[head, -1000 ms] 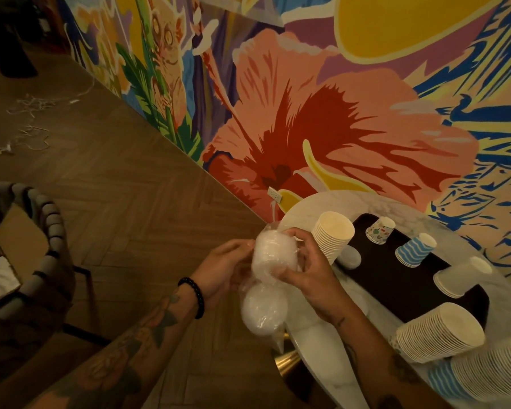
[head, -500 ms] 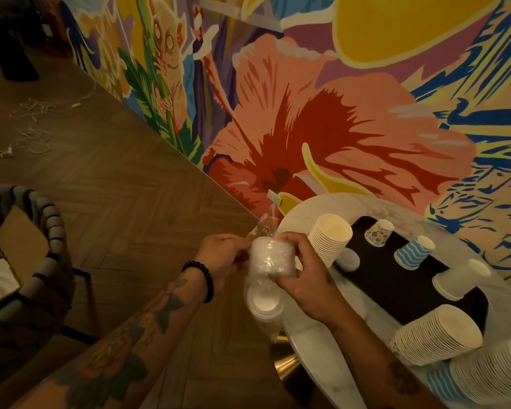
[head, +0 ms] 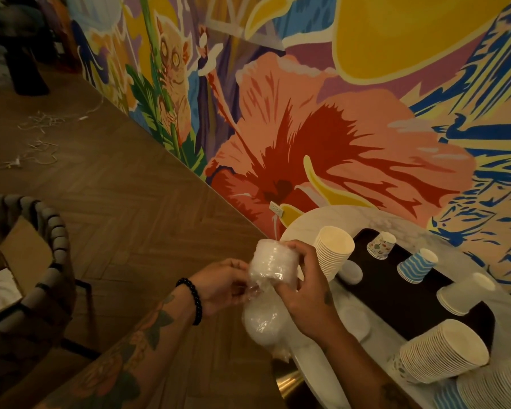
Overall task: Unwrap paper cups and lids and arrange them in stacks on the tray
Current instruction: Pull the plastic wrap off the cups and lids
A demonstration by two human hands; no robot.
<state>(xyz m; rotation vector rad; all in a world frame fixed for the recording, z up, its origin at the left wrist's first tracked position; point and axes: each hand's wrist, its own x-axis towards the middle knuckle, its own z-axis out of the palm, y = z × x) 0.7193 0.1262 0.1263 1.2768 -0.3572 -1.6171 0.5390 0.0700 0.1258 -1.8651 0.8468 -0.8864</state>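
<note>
Head view only.

- Both hands are on the lid pack (head: 273, 265), a clear-wrapped column of white lids. It is held in the air off the near-left edge of the marble table (head: 316, 215), over the wood floor (head: 115, 202).
- The right hand (head: 304, 293) has its fingers curled round the pack's upper section, thumb on the near side.
- The left hand (head: 222, 286) pinches the crinkled wrap at the pack's waist. It wears a black bead bracelet (head: 193, 299) at the wrist.
- The pack's lower section hangs below both hands, still in its wrap.
- The dark tray (head: 396, 293) sits on the table, right of the hands.
- The cream cup stack (head: 334, 252) tilts at the tray's left end, just beside the right hand. We can't tell whether it is on the tray or the marble.
- On the tray's far side, upside down, are a patterned cup (head: 381, 245) and a blue wave cup (head: 416, 265).
- A white cup stack (head: 463, 292) lies on its side further right.
- A big cream stack (head: 446, 349) lies at the tray's near-right end.
- A loose lid (head: 350, 271) sits by the base of the cream cup stack.
- The far wall is a mural (head: 322, 128). A chair (head: 52, 246) stands at near left.
</note>
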